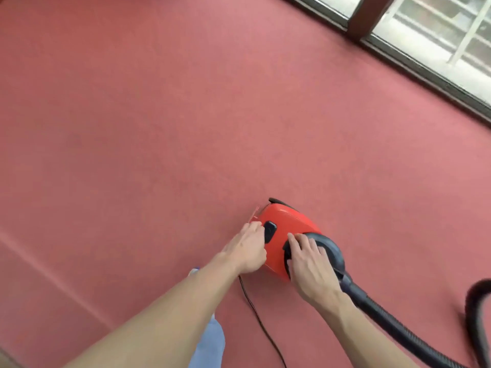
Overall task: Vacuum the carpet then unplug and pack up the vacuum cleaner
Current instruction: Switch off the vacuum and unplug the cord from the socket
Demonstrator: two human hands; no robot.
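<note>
Crouching over the vacuum cleaner [285,235] at five o'clock, I judge packing barely begun: left hand [248,247] presses its black button [269,231], right hand [309,258] rests loosely by the hose [385,314]; cord [255,312] still out.

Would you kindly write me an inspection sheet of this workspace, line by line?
Surface: red carpet, with a faint seam running across at lower left.
Job's things: red vacuum cleaner standing on the carpet; black hose leading off its near end to the right.
Clutter: nothing seen.
Hands: left hand against the vacuum's side, fingertips at the black button; right hand laid flat on the black hose fitting on top. Neither clearly grips anything.
Cables: thin black power cord trailing from the vacuum toward the bottom edge; the plug is out of view.
Surroundings: dark-framed window at floor level, upper right.
</note>
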